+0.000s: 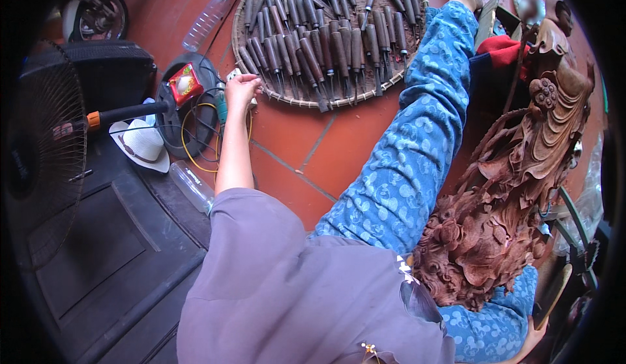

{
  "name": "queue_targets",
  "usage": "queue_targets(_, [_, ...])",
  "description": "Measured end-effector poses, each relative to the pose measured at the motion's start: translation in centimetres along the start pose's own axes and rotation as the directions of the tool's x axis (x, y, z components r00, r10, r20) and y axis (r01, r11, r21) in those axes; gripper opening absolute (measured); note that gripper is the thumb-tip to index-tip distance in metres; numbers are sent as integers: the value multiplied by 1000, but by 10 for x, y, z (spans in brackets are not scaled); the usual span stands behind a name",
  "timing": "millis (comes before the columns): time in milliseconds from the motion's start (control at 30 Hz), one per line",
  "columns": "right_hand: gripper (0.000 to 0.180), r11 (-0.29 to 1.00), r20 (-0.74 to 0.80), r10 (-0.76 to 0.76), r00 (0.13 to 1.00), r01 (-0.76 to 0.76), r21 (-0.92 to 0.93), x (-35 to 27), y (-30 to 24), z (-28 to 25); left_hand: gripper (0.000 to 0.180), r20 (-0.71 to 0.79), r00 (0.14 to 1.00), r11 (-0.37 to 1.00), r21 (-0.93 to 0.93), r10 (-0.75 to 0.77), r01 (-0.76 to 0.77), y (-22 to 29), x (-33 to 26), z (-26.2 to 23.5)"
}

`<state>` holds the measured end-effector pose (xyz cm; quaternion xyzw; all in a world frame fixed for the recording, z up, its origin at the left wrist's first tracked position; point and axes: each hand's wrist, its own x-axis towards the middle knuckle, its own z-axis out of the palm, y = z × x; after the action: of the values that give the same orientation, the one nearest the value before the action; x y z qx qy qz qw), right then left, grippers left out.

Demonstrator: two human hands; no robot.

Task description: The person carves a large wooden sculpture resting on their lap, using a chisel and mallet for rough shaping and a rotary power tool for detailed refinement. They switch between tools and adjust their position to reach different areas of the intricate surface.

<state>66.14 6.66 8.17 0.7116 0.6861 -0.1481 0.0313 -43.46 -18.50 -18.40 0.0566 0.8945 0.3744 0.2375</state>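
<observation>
My left hand (240,94) is stretched out to the far left, its fingers bent together over a white power strip (233,74); what they pinch, if anything, is hidden. Beside the wrist is a green corded device (222,106). At the lower right, my right hand (536,338) is closed around the lower end of a pale wooden stick (558,293). A large reddish-brown carved wooden statue (486,243) leans across my bent leg, its robed figure pointing away to the upper right.
A round woven tray (287,98) holds many wood-handled chisels (310,57). A standing fan (45,142), clear bottle (207,21), second bottle (191,184), white hat (140,143) and red packet (185,85) are on the left. Yellow and black cables (184,126) loop near my left arm.
</observation>
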Motion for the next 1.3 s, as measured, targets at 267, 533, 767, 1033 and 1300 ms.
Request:
queue_targets(267, [58, 993, 13, 97, 995, -97, 59, -25, -132, 10, 15, 46, 999, 996, -94, 0, 4, 0, -13, 11])
queue_targets(533, [56, 990, 29, 135, 990, -136, 37, -28, -186, 9, 24, 11, 986, 950, 265, 169, -166, 18, -61, 90])
queue_targets(767, [52, 987, 13, 122, 992, -123, 105, -33, -182, 11, 28, 1, 981, 926, 328, 194, -184, 33, -74, 112])
queue_targets(1033, [55, 983, 61, 164, 984, -168, 68, -34, -178, 7, 24, 9, 953, 847, 455, 304, -275, 34, -74, 92])
queue_targets(1300, [54, 985, 51, 136, 989, -141, 100, -33, -174, 9, 24, 101, 951, 891, 331, 294, -311, 68, -108, 122])
